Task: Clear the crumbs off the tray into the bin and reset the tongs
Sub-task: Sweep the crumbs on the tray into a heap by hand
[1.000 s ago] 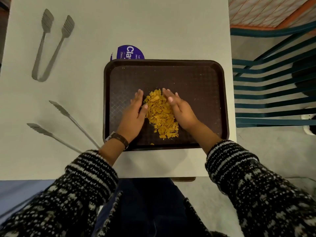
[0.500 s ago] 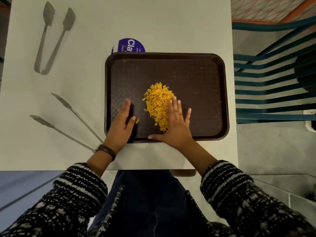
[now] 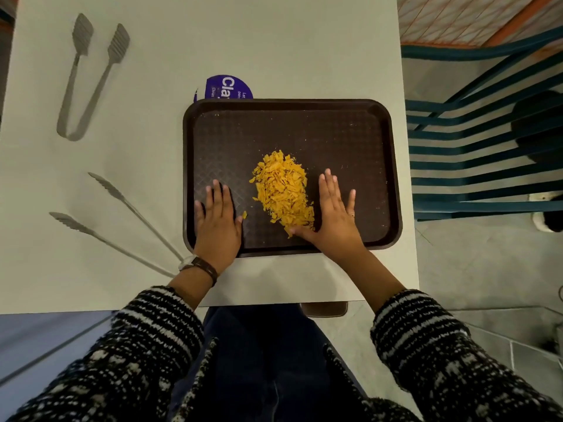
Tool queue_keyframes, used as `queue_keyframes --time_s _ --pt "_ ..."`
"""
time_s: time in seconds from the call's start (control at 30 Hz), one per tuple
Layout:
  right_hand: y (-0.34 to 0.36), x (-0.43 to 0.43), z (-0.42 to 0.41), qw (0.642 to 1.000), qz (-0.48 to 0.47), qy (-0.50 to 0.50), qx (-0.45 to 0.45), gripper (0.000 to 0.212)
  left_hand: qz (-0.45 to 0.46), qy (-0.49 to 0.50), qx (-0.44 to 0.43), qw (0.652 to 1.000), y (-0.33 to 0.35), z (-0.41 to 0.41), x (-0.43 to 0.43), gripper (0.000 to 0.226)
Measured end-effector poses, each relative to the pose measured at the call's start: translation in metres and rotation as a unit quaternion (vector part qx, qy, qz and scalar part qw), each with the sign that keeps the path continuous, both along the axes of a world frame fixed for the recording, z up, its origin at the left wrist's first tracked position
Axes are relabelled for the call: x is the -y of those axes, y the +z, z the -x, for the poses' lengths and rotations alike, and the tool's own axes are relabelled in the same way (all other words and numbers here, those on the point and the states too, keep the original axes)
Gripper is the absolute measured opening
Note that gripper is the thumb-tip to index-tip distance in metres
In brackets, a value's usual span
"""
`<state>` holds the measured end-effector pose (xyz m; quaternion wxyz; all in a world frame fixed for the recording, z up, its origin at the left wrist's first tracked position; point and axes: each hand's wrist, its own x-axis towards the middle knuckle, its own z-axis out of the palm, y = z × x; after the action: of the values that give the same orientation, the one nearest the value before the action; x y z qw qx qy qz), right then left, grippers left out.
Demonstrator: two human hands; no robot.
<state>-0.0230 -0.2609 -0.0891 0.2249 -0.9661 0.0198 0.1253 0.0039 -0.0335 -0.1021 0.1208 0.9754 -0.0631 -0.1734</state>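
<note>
Resting flat on the tray [image 3: 350,132], both hands hold nothing: fingers straight, palms down. The left hand [image 3: 217,220] lies in the tray's lower left corner, its fingers close together and pointing toward the top of the frame, apart from the heap. The right hand [image 3: 333,220] lies just right of the crumbs [image 3: 281,190], fingers fanned a little, and its thumb reaches leftward to touch the near end of the heap. The crumbs form one orange-yellow pile in the lower middle of the tray, between the two hands, longer than it is wide. A single stray flake [image 3: 244,214] lies apart by the left thumb.

The tray is dark brown with a raised rim and sits at the centre of the frame on a pale table [image 3: 243,41]. A round purple sticker [image 3: 228,86] shows partly from under the tray's far rim. Two pairs of tongs lie on the table left of the tray. The flat-ended tongs [image 3: 88,86] are in the upper left of the frame. The slim tongs [image 3: 128,220] are at middle left, arms spread and converging toward the left wrist, which wears a wristband [image 3: 199,266]. Teal chair slats [image 3: 472,166] fill the right edge.
</note>
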Motion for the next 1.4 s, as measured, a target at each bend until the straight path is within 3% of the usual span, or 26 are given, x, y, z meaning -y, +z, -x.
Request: queue_keyframes --time_s 0.27,0.5,0.87,1.07,1.17,1.23,1.27,1.33,1.4 --pt "-0.007 0.015 -0.006 0.995 0.050 0.079 -0.023 0.138 0.010 0.017 0.018 1.000 -0.006 -0.009 0.054 0.061" --pt "-0.012 0.002 -0.038 0.997 0.034 0.070 0.000 0.135 0.095 0.048 0.012 0.994 0.004 -0.007 0.043 0.058" --pt "-0.012 0.053 -0.034 0.982 0.059 0.180 -0.018 0.131 0.180 0.034 -0.030 0.983 0.010 -0.007 0.014 0.059" --pt "-0.010 0.029 -0.065 0.984 0.004 0.177 0.002 0.125 0.200 0.021 -0.025 0.979 0.012 -0.010 0.019 0.057" --pt "0.000 0.031 -0.047 0.989 -0.080 0.124 0.019 0.103 0.264 0.062 -0.011 0.962 0.023 -0.012 0.026 0.052" --pt "0.010 0.021 -0.029 0.985 -0.172 0.019 0.023 0.085 0.355 0.145 -0.003 0.924 0.038 -0.013 0.039 0.049" --pt "0.017 0.011 -0.024 0.974 -0.221 -0.033 0.025 0.077 0.415 0.209 -0.029 0.885 0.049 -0.013 0.050 0.046" --pt "0.030 -0.017 -0.019 0.954 -0.291 -0.057 0.036 0.064 0.533 0.337 -0.134 0.764 0.074 -0.016 0.078 0.037" --pt "0.041 -0.043 -0.018 0.938 -0.345 -0.018 0.039 0.054 0.615 0.427 -0.227 0.623 0.097 -0.023 0.102 0.034"
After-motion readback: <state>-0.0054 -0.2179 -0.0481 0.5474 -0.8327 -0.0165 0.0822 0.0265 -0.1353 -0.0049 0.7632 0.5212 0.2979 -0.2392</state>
